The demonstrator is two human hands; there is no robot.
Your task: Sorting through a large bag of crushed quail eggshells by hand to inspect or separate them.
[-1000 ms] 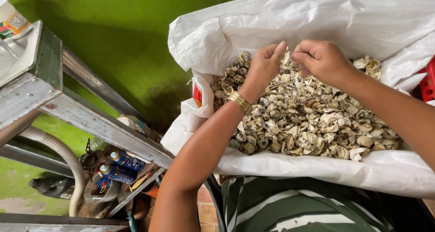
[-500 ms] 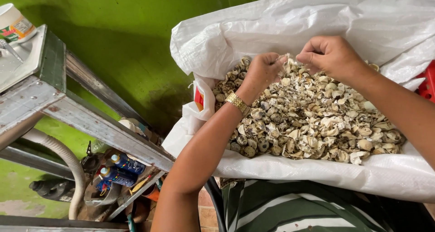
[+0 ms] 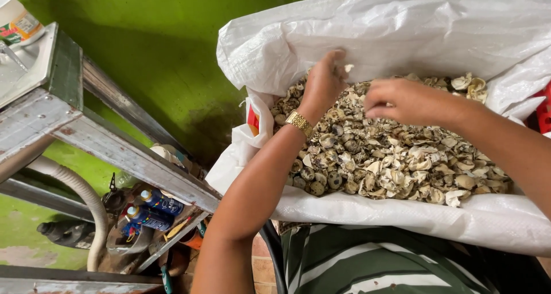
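Note:
A white woven sack (image 3: 402, 35) lies open in front of me, filled with broken speckled eggshells (image 3: 390, 156). My left hand (image 3: 324, 81), with a gold watch (image 3: 299, 122) on the wrist, reaches into the far left of the pile against the sack's back wall, its fingers curled around a pale shell fragment. My right hand (image 3: 402, 101) hovers over the middle of the pile, a little apart from the left. Its fingers are pinched together on small bits of shell. The palms of both hands are hidden.
A grey metal frame (image 3: 103, 139) slants down the left side, with a white container (image 3: 17, 18) on top. Below it are blue spray cans (image 3: 152, 208), a pale hose (image 3: 80, 196) and assorted tools. A green wall (image 3: 160, 35) is behind. My striped shirt (image 3: 373, 265) shows below the sack.
Both hands were close together at the far edge of the pile. My right hand has since drawn back toward the middle, and my left hand has pushed up against the sack wall.

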